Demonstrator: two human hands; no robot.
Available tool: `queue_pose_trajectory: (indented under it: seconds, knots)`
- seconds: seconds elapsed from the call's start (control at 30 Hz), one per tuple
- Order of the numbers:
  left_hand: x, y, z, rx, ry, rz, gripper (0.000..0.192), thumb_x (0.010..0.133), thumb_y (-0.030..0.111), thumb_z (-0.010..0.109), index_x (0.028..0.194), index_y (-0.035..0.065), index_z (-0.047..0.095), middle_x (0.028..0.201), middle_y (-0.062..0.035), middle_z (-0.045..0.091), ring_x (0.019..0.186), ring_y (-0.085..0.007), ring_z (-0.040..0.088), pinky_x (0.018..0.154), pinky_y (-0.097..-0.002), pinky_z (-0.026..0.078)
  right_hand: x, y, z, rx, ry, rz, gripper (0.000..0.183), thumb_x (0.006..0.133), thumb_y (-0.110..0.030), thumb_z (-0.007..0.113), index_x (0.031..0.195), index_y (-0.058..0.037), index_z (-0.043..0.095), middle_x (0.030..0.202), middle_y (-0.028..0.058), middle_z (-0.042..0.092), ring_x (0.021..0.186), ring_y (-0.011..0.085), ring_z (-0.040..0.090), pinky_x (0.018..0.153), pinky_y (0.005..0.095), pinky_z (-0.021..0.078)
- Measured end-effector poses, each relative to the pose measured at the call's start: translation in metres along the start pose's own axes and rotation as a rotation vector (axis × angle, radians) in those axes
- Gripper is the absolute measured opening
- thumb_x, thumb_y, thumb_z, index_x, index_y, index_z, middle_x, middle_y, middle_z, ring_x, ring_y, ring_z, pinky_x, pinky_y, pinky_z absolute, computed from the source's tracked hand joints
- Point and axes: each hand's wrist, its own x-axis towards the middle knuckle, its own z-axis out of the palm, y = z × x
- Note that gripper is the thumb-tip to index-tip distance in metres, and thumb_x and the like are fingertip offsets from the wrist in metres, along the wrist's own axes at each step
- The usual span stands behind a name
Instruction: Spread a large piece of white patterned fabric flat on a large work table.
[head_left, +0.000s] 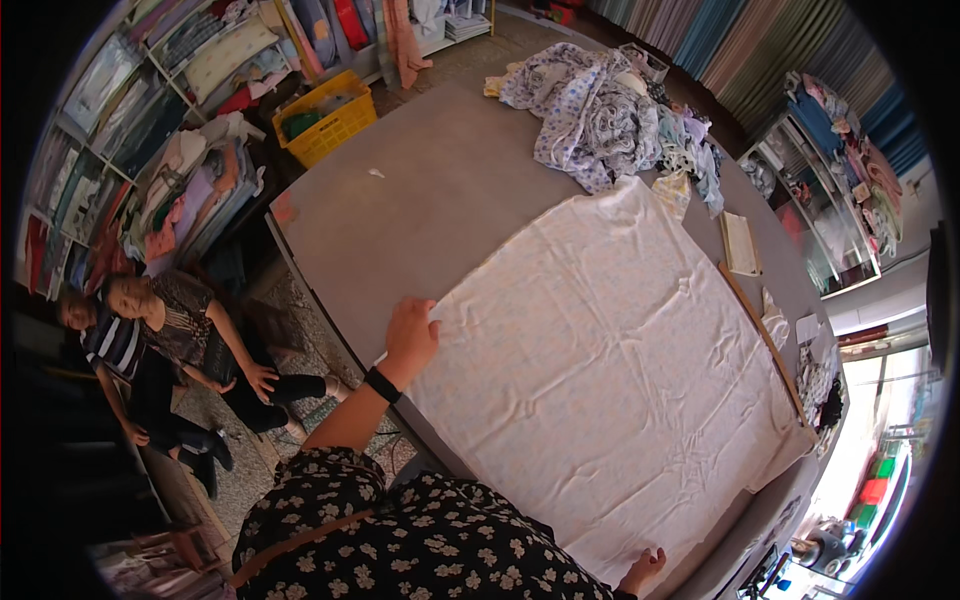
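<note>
A large sheet of pale patterned fabric (555, 337) lies spread and creased over a grey-covered table (390, 217). My left hand (411, 334), with a black band on its wrist, is at the fabric's left edge. Its fingers are curled, and whether they pinch the cloth cannot be made out. Low in the view, my right hand (643, 574) is by the near edge of the same fabric, its fingers partly bent and its grip unclear. Along the fabric's right side lies a long wooden ruler (765, 341).
A heap of printed fabric (592, 112) sits at the table's far end. A notebook (741, 244) lies on the right side. Beyond the left edge stands a yellow plastic crate (326, 116). Two people (180, 330) sit to the left, near shelves of folded textiles (135, 127).
</note>
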Motion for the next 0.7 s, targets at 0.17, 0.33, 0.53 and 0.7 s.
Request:
queue_pose_trajectory:
  seconds: [0.17, 0.33, 0.53, 0.7]
  knots:
    - [-0.013, -0.036, -0.013, 0.102, -0.023, -0.184, 0.031, 0.070, 0.018, 0.071, 0.093, 0.0032, 0.057, 0.092, -0.0126, 0.056, 0.084, -0.0307, 0.055, 0.073, -0.0404, 0.045, -0.015, 0.011, 0.001, -0.004, 0.017, -0.010, 0.039, 0.079, -0.013, 0.060, 0.116, -0.0044, 0.050, 0.079, 0.0049, 0.050, 0.066, 0.0160, 0.048, 0.055, 0.0297, 0.0412]
    - [-0.014, -0.053, -0.002, -0.011, -0.124, -0.051, 0.018, 0.070, 0.015, 0.068, 0.080, 0.0045, 0.056, 0.069, -0.0085, 0.057, 0.071, -0.0285, 0.057, 0.062, -0.0401, 0.046, -0.032, 0.016, 0.004, 0.011, -0.015, 0.025, 0.035, 0.079, -0.013, 0.060, 0.109, 0.0007, 0.052, 0.088, 0.0078, 0.055, 0.071, 0.0174, 0.051, 0.061, 0.0302, 0.0442]
    - [-0.008, -0.059, -0.001, -0.559, -0.162, -0.271, 0.027, 0.070, 0.024, 0.067, 0.079, 0.0011, 0.056, 0.072, -0.0080, 0.058, 0.067, -0.0212, 0.057, 0.058, -0.0349, 0.045, -0.065, -0.029, 0.004, -0.059, 0.029, -0.110, 0.028, 0.080, -0.010, 0.060, 0.104, 0.0024, 0.055, 0.095, 0.0118, 0.058, 0.087, 0.0229, 0.054, 0.079, 0.0337, 0.0435]
    - [0.008, -0.072, -0.004, -0.615, -0.303, -0.311, 0.031, 0.070, 0.027, 0.069, 0.070, -0.0011, 0.057, 0.062, -0.0069, 0.057, 0.059, -0.0179, 0.056, 0.056, -0.0326, 0.044, -0.064, -0.031, 0.005, -0.053, 0.057, -0.146, 0.027, 0.080, -0.009, 0.060, 0.104, 0.0021, 0.055, 0.096, 0.0122, 0.058, 0.087, 0.0232, 0.054, 0.078, 0.0340, 0.0440]
